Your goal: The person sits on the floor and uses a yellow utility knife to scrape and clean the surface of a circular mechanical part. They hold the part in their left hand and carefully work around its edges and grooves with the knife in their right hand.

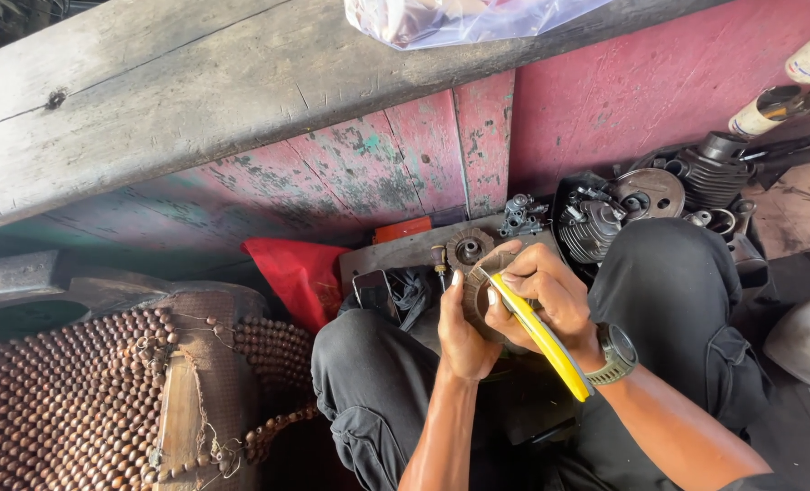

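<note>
My left hand (462,329) cups a round, rusty metal engine part (480,293) over my lap. My right hand (543,293), with a watch on the wrist, grips a yellow-handled tool (540,335) and presses its tip against the top of that round part. The tool's handle slants down to the right across my forearm. My knees in dark trousers sit on either side of the hands.
A wooden board (396,253) ahead carries a gear-like part (469,245) and a small carburettor (520,215). Engine cylinders and covers (641,200) lie at right by the red wall. A red cloth (298,273), a phone (371,293) and a beaded seat cover (87,400) lie left.
</note>
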